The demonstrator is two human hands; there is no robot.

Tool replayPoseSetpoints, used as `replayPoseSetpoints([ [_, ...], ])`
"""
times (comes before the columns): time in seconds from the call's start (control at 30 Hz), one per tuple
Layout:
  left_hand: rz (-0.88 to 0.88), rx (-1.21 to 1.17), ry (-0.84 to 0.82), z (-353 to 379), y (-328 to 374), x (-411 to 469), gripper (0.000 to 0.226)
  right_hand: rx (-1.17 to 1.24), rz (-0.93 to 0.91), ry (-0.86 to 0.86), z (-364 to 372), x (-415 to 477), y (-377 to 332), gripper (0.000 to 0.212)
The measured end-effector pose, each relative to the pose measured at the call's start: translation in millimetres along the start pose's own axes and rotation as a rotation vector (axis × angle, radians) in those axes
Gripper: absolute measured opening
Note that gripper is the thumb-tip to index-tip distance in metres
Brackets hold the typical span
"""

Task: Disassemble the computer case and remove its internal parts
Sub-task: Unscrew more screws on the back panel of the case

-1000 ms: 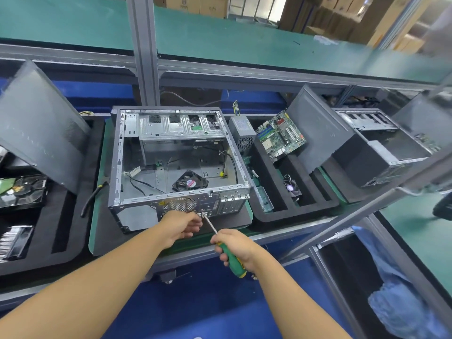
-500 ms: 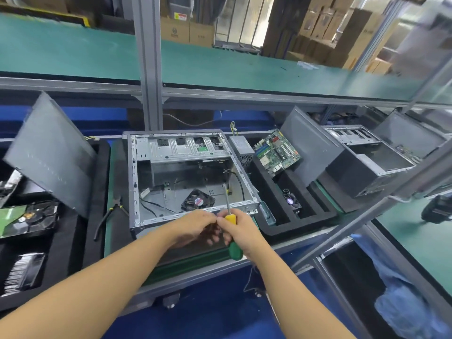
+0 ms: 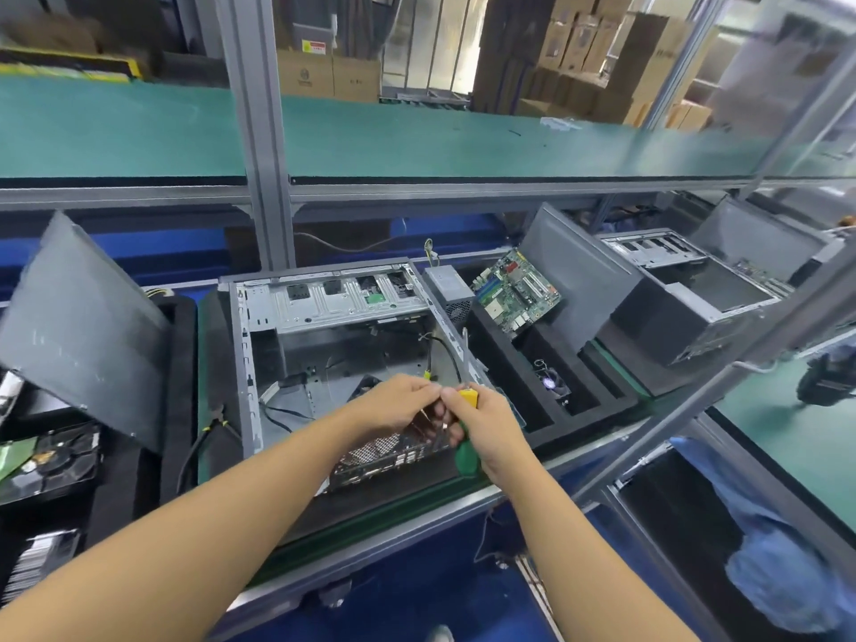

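Note:
An open grey computer case (image 3: pixel 259 345) lies on its side on the green bench mat, its inside showing loose cables and a drive cage at the back. My right hand (image 3: pixel 491 424) grips a screwdriver (image 3: pixel 465 449) with a green and yellow handle, its metal shaft pointing up and away over the case's right wall. My left hand (image 3: pixel 398 405) is against the right one at the case's near rim, fingers curled at the screwdriver's yellow end; what they pinch is hidden. The case's perforated rear panel (image 3: pixel 380 456) faces me below the hands.
A black foam tray (image 3: pixel 574 410) on the right holds a motherboard (image 3: pixel 516 291), a power supply (image 3: pixel 449 289) and a small fan (image 3: pixel 551 384). A grey side panel (image 3: pixel 78 331) leans at left over a tray with a hard drive (image 3: pixel 51 461). Pliers (image 3: pixel 215 421) lie left of the case. Another case (image 3: pixel 685 298) sits far right.
The screwdriver came off the rear panel and swung upright, shaft now pointing up. Both hands rose and met at the case's near rim. The camera view tilted upward.

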State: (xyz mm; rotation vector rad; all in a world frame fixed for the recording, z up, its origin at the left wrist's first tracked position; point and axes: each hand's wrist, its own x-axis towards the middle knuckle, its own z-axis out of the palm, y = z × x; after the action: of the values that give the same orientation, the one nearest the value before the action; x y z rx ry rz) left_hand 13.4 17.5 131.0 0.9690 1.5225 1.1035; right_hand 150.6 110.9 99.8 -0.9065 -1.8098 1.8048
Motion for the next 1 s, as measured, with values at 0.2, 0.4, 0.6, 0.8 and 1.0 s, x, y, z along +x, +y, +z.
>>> replayPoseSetpoints([
  [0.2, 0.088, 0.383, 0.058, 26, 17, 81, 0.011, -0.044, 0.091, 0.089, -85, 46, 7, 0.011],
  [0.4, 0.126, 0.753, -0.083, 57, 23, 164, 0.014, -0.316, 0.414, 0.081, -169, 85, 49, 0.015],
  [0.6, -0.155, 1.164, -0.272, 82, 17, 235, 0.013, -0.494, 0.513, -0.007, -195, 137, 84, 0.018],
  [0.8, -0.291, 1.228, -0.144, 81, 0, 260, 0.013, -0.586, 0.504, -0.004, -202, 183, 106, 0.016],
  [1.0, -0.207, 1.218, 0.113, 79, -3, 257, 0.022, -0.559, 0.512, -0.042, -200, 203, 107, 0.006],
])
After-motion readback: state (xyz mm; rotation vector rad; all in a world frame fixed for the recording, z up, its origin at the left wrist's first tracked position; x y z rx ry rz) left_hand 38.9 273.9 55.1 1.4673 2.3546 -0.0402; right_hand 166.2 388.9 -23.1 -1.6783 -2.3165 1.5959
